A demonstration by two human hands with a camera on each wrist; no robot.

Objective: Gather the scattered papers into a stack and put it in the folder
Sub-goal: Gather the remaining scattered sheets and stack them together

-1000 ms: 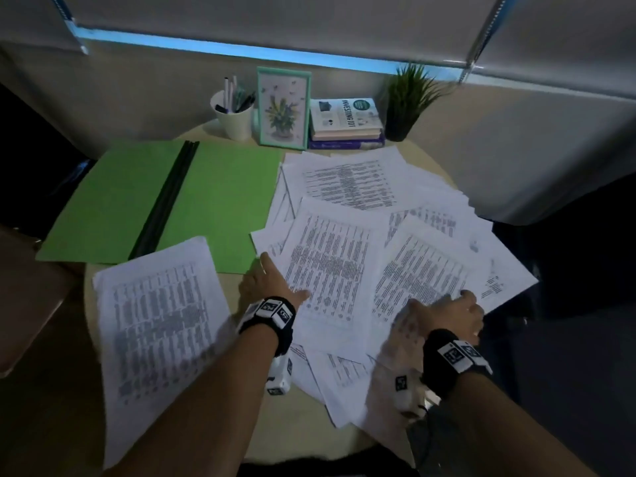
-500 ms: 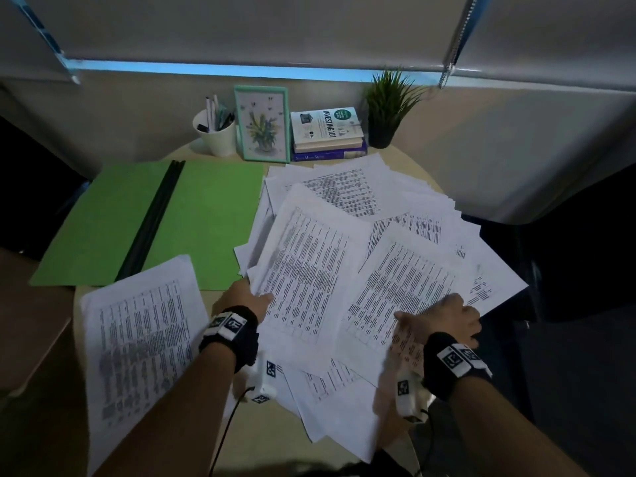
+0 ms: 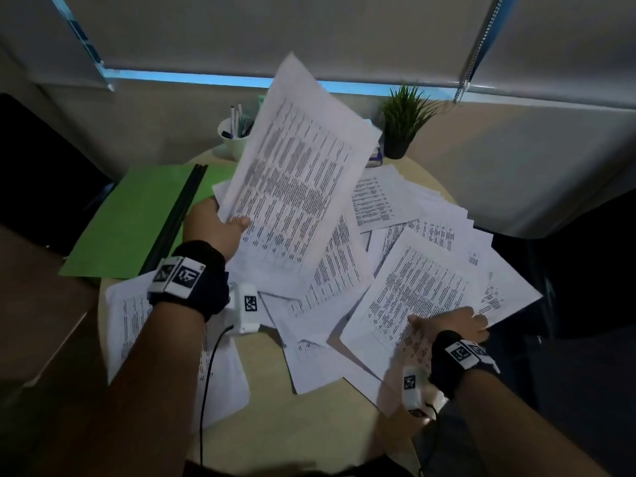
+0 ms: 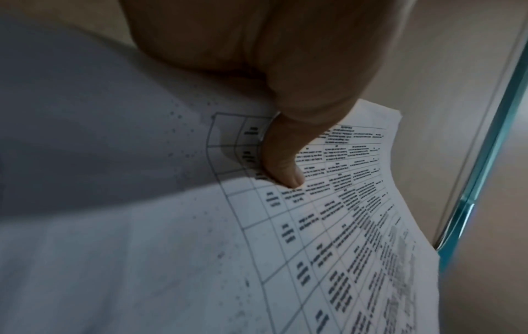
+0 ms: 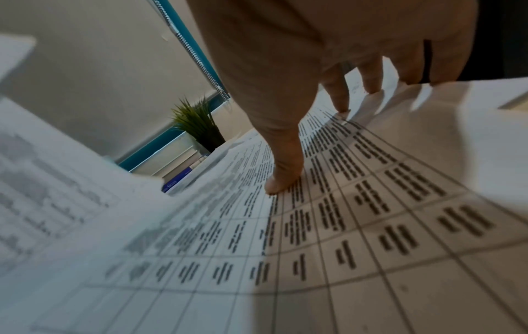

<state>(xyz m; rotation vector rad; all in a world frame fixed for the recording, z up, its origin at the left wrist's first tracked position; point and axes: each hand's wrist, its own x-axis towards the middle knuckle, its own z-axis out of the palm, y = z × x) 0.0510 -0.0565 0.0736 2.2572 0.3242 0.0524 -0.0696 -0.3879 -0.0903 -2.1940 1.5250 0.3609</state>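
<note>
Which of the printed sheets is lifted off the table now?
The sheet pinched by the left hand, tilted up before the pen cup. All the others lie flat.

The raised sheet (image 3: 296, 166) hides the picture frame and most of the books (image 3: 375, 156) behind it, and covers the left hand's fingers (image 3: 206, 210) beneath its edge. The print on every page is too small to read. In the right wrist view, the nearest paper (image 5: 43, 192) is blurred.

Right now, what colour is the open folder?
Bright green folder with a black spine; head view shows it best.
</note>
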